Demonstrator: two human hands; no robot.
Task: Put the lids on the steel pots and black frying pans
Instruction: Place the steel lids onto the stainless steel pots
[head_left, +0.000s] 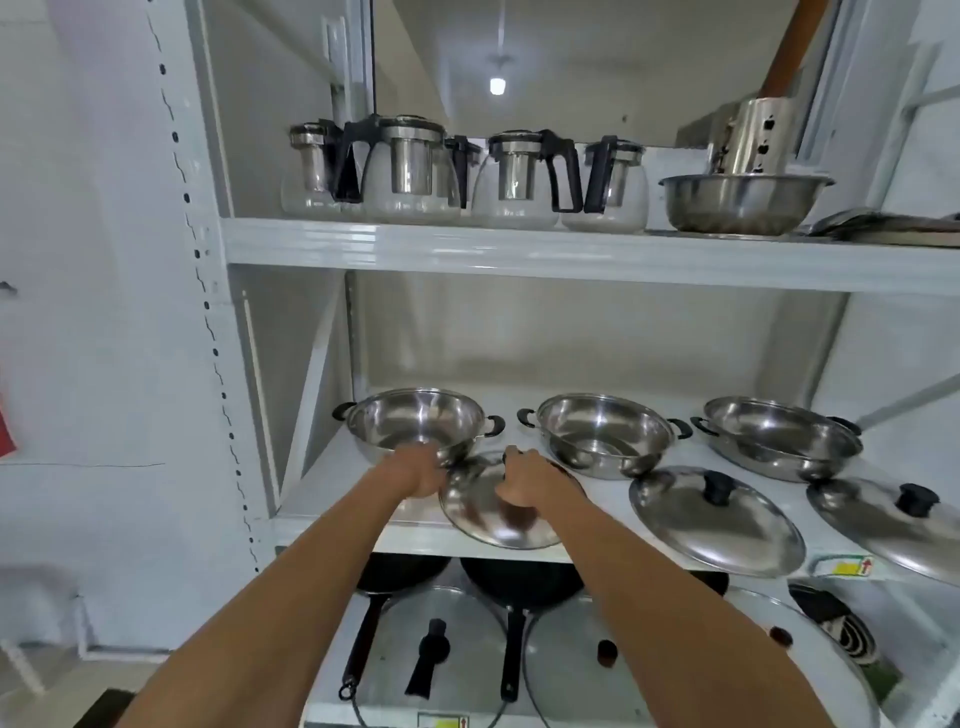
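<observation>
Right hand (524, 480) closed over the knob of the leftmost steel lid (493, 512), which tilts at the front edge of the middle shelf (332, 499). Left hand (415, 470) grips the lid's left rim, against the near wall of the leftmost steel pot (415, 423). That pot lies directly behind and slightly left of the lid, so the seating move is judged a short lift up and away from the body; the left hand is nearer the pot. 2 more open pots (602, 434) (779, 436) stand to the right, each with its lid (714, 519) (883, 525) lying in front. Below, black frying pans (519, 579) sit behind glass lids (431, 654). Shelf-edge sticker (852, 566): red arrow on yellow; writing illegible.
</observation>
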